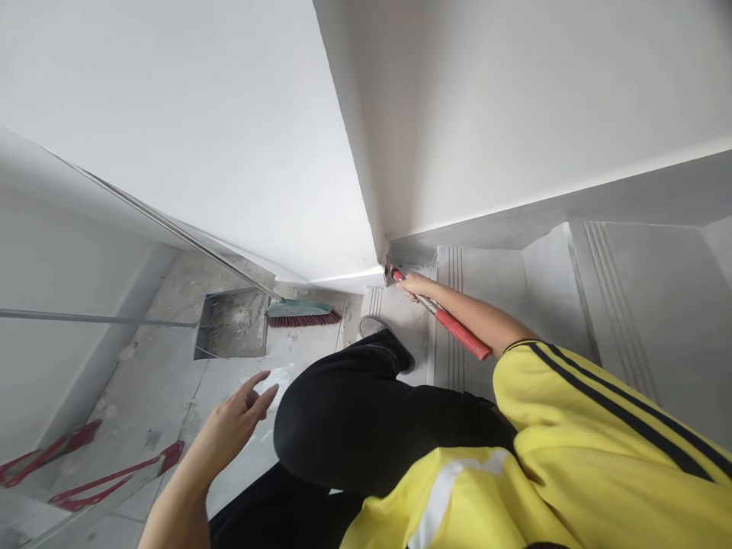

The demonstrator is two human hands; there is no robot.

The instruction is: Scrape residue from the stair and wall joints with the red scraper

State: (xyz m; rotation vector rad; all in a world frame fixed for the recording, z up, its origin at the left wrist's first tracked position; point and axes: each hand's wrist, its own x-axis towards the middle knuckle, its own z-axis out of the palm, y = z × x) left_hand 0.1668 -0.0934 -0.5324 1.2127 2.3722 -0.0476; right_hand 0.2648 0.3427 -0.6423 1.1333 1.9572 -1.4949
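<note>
My right hand [416, 284] is wrapped around the metal shaft of a long-handled scraper [462, 334] with a red grip. The grip end points back toward my yellow sleeve. At its far end, the small head meets the bottom of the white wall corner [378, 252]; the blade's edge is too small to make out. My left hand [243, 408] hovers over the floor beside my bent knee, fingers apart, holding nothing.
A green broom [303, 309] with dark red bristles leans against the wall, next to a dustpan [204, 324] with dusty debris. Red metal frame parts [120, 482] lie at lower left. Grey tiled steps [492, 282] rise on the right. My shoe [400, 354] is near the corner.
</note>
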